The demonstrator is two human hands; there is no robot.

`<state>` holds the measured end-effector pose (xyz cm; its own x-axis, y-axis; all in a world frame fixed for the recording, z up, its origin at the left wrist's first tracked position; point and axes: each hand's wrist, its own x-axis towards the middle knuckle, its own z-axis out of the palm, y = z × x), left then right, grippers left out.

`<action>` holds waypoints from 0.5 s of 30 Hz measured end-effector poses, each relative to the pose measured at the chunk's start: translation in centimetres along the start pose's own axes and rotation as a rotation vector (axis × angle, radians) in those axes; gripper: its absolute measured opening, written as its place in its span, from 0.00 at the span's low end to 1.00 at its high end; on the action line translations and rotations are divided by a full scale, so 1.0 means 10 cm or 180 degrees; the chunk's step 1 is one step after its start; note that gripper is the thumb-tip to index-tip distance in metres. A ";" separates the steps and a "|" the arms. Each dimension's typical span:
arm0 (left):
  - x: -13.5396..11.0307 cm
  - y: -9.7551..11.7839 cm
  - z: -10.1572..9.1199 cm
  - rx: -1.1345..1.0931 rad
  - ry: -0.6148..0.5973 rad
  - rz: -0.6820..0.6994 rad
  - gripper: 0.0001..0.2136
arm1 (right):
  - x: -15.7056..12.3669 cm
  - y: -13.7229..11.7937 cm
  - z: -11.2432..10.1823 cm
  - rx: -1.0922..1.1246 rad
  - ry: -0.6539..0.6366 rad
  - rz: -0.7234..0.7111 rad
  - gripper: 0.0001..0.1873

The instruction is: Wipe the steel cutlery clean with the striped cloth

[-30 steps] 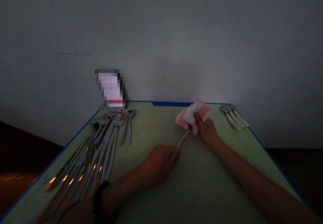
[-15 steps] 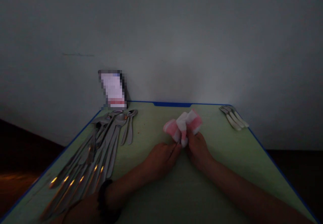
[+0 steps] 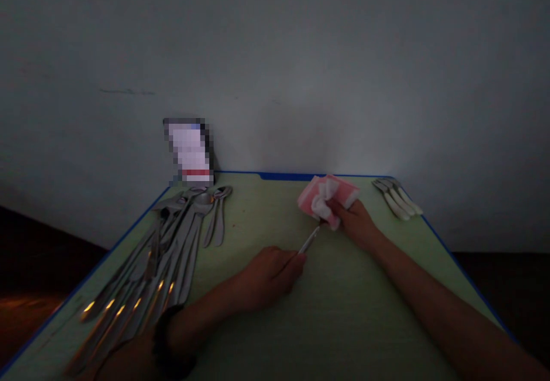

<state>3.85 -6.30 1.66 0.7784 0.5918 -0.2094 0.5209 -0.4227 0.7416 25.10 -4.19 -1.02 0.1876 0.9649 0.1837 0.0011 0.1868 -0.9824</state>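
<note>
My left hand (image 3: 270, 275) is closed around a slim piece of cutlery (image 3: 309, 240), its pale metal shaft slanting up and away from the fingers. The far end of that piece lies at the cloth, so its kind is hidden. In my right hand (image 3: 354, 220) a crumpled pink-and-white cloth (image 3: 324, 200) is pinched, its corners fanned out above the fingers. The cloth is at the far tip of the cutlery. Both hands are over the middle of the pale green table (image 3: 344, 312).
A pile of metal cutlery (image 3: 167, 249) covers the left side, with small spoons (image 3: 220, 220) next to it. Three forks (image 3: 397, 199) with pale handles lie at the right edge. A blurred phone (image 3: 189, 149) leans on the wall (image 3: 301, 71) behind the table.
My right hand and the cloth have moved right and away from my left hand, exposing the shaft of the cutlery between them. My left hand has shifted slightly nearer to me.
</note>
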 end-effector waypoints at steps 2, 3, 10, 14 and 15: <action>0.00 -0.02 -0.01 -0.0137 -0.0027 -0.0013 0.22 | -0.02 0.02 0.04 0.0430 -0.0082 0.0231 0.15; 0.01 -0.02 -0.02 -0.0193 -0.0029 -0.0016 0.22 | -0.04 0.04 0.08 0.0604 -0.0049 0.0329 0.16; 0.03 -0.01 -0.03 -0.0435 -0.0060 -0.0021 0.20 | -0.28 0.08 0.40 0.0482 0.0932 0.0817 0.19; 0.03 -0.01 -0.04 -0.0323 -0.0071 0.0058 0.20 | -0.40 0.00 0.51 0.0488 0.0918 0.0884 0.18; 0.03 -0.01 -0.04 -0.0325 -0.0056 0.0072 0.20 | -0.42 -0.03 0.53 0.0471 0.0872 0.0877 0.16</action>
<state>3.94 -5.83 1.78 0.7961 0.5704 -0.2023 0.4654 -0.3632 0.8072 19.13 -7.37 -1.35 0.4157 0.9015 -0.1208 -0.2231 -0.0277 -0.9744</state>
